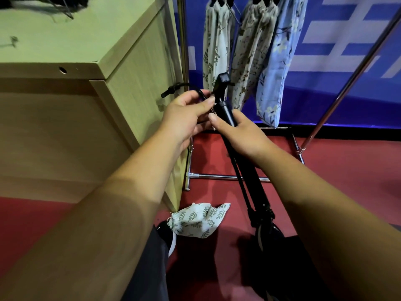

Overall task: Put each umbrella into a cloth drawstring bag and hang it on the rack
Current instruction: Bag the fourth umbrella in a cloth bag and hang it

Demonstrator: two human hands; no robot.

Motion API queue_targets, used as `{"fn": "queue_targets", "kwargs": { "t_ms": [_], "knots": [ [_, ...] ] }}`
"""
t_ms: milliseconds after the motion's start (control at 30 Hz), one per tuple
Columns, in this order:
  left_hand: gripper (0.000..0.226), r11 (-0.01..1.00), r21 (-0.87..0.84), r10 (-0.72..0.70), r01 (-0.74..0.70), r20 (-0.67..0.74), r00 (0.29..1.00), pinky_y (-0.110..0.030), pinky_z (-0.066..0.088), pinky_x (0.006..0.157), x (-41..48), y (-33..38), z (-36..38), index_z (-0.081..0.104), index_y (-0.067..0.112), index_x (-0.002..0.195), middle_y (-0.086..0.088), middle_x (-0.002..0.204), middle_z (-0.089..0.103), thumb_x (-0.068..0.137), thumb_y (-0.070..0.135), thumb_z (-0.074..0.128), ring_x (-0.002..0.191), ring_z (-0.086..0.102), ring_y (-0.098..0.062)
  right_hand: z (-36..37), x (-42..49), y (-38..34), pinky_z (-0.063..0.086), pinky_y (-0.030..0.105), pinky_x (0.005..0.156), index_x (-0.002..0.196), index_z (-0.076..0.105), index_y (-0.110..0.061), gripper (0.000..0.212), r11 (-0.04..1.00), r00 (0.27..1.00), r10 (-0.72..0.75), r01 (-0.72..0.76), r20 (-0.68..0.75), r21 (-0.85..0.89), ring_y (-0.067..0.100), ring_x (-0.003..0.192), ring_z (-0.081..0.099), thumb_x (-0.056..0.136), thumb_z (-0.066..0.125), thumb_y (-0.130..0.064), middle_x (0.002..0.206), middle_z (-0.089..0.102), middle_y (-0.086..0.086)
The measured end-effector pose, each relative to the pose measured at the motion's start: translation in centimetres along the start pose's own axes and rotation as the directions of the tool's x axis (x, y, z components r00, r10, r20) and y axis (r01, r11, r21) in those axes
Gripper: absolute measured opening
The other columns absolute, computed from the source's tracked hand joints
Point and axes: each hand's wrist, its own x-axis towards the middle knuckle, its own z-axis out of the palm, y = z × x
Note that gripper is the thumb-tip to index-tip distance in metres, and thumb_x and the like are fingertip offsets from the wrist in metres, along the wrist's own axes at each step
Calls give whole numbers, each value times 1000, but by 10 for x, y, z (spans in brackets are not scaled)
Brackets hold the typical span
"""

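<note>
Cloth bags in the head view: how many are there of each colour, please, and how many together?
White bags with leaf print: 2
Beige flowered bags: 1
Light blue flowered bags: 1
Total: 4

Red floor (347, 181); blue wall banner (325, 90) with white stripes behind; pale wooden cabinet (65, 127) left.

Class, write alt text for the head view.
The right hand grips a folded black umbrella while the left hand pinches a black hanger beside it. Three cloth bags hang on the rack; a fourth lies on the floor.
</note>
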Motion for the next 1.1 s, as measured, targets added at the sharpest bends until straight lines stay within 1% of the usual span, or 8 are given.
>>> {"fn": "queue_targets", "kwargs": {
  "t_ms": [133, 300, 400, 500, 600, 700, 900, 1100],
  "knots": [
    [30, 985, 144, 94, -91, -14, 995, -23, 55, 66, 4, -4, -6, 77, 19, 122, 2, 102, 78, 92, 16, 82, 79, 73, -6, 1, -9, -9, 53, 31, 51, 94, 69, -37, 27, 989, 997, 2, -13, 71, 150, 18, 51, 56, 90, 76, -63, 66, 55, 0],
    [39, 969, 209, 111, -134, 120, 987, -13, 54, 84, 5, 1, -14, 75, 22, 131, -2, 130, 74, 92, 16, 81, 108, 73, -3, -12, -12, -11, 53, 40, 53, 101, 68, -25, 43, 970, 973, 61, -110, 221, 217, 27, 54, 53, 87, 80, -64, 73, 49, 16],
    [46, 974, 207, 39, -88, 228, 973, -16, 55, 83, 6, 3, -21, 70, 17, 136, -4, 120, 78, 91, 10, 80, 104, 74, -9, -20, -12, -6, 52, 37, 53, 98, 66, -26, 43, 968, 937, 85, -158, 339, 194, 25, 53, 53, 84, 81, -64, 73, 50, 15],
    [47, 976, 213, -24, -35, 269, 963, -15, 55, 70, 3, 3, -26, 65, 8, 136, -8, 110, 75, 92, -3, 75, 88, 74, -9, -26, -14, -4, 50, 34, 52, 101, 69, -19, 48, 979, 912, 106, -166, 397, 119, 24, 51, 52, 82, 84, -60, 68, 49, 15],
    [41, 979, 202, -71, 6, 316, 946, -21, 59, 75, 0, 1, -29, 68, 11, 125, -7, 103, 74, 88, -6, 75, 89, 73, -13, -30, -17, -4, 50, 33, 51, 108, 67, -9, 53, 988, 906, 126, -153, 405, 35, 26, 57, 53, 84, 84, -53, 67, 51, 12],
    [52, 984, 176, -73, 10, 357, 931, -22, 59, 77, 1, -2, -30, 67, 10, 126, -4, 100, 75, 76, 6, 81, 90, 74, -14, -30, -18, -4, 53, 35, 54, 116, 68, -7, 56, 989, 901, 126, -148, 415, 22, 28, 60, 56, 86, 83, -52, 71, 52, 15],
    [34, 957, 277, -3, -83, 296, 955, -27, 59, 79, 7, -7, -26, 72, 11, 115, -3, 97, 78, 84, 5, 85, 90, 75, -15, -17, -13, -1, 64, 56, 74, 116, 65, -20, 46, 994, 921, 99, -111, 376, 10, 45, 79, 77, 86, 87, -47, 92, 68, 17],
    [24, 943, 328, 0, -54, 162, 987, -23, 55, 68, 14, -11, -20, 75, 8, 103, -7, 91, 77, 89, 24, 85, 79, 71, -14, -8, 3, 11, 58, 44, 68, 108, 66, -17, 21, 998, 983, 50, -45, 178, -35, 23, 69, 70, 95, 76, -30, 83, 71, 11]
  ]
}}
